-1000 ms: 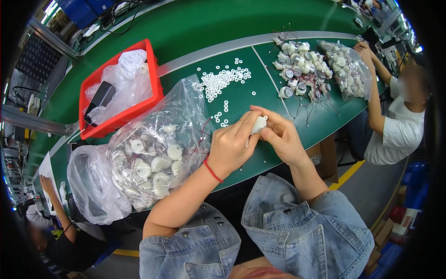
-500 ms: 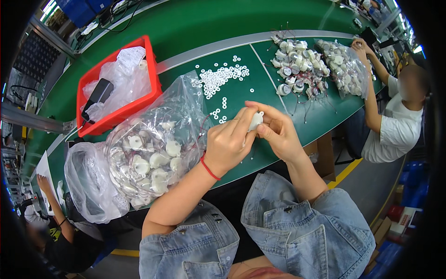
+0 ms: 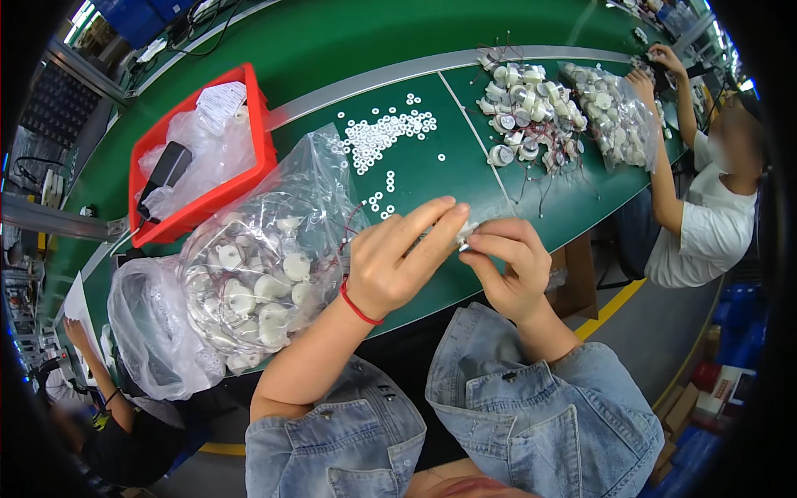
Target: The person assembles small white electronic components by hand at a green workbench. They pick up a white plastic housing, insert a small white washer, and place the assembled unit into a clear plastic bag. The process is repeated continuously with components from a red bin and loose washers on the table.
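My left hand [image 3: 397,259], with a red cord at the wrist, is closed around a small white motor [image 3: 466,233], mostly hidden behind its fingers. From the right, my right hand [image 3: 516,264] pinches a small white piece at the motor's edge; whether it is part of the motor or a separate piece, I cannot tell. Beyond my hands, many small white rings [image 3: 378,141] lie loose on the green table. Left of my left forearm lies a clear plastic bag [image 3: 324,178] full of round white motors with thin wires.
A red bin [image 3: 264,137] holds plastic bags and a black power adapter [image 3: 168,170]. Another clear bag [image 3: 149,332] lies near the left edge. At the right are a pile of wired motors [image 3: 531,108] and a filled bag [image 3: 610,116], beside a co-worker [image 3: 706,216]. Another person sits far left.
My hands have come slightly nearer. The motor has turned, its flat white face now out of sight, and my right fingers have moved into a pinch at its edge.
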Tool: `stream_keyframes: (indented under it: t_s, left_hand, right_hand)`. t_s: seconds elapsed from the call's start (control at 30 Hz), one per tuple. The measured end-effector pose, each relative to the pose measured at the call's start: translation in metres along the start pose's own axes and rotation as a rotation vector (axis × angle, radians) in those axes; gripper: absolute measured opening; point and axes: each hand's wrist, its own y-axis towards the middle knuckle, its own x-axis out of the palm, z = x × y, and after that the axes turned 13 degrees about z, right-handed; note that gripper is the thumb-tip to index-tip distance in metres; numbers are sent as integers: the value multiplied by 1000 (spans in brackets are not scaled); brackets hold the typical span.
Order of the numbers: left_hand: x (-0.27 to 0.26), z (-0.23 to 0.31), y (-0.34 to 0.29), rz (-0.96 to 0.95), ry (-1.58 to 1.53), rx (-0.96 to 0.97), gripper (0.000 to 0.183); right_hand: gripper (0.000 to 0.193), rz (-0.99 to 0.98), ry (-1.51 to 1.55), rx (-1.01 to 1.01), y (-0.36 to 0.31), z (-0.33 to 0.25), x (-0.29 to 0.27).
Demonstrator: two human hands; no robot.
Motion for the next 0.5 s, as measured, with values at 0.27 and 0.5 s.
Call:
stream_keyframes:
  t_s: [0.27, 0.5]
  left_hand:
    - [-4, 0, -2, 71, -42, 128, 37]
    - [-4, 1, -1, 138, -118, 171, 32]
  right_hand:
    - [25, 4, 83, -92, 3, -7, -1]
    - [26, 4, 95, -249, 1, -8, 1]
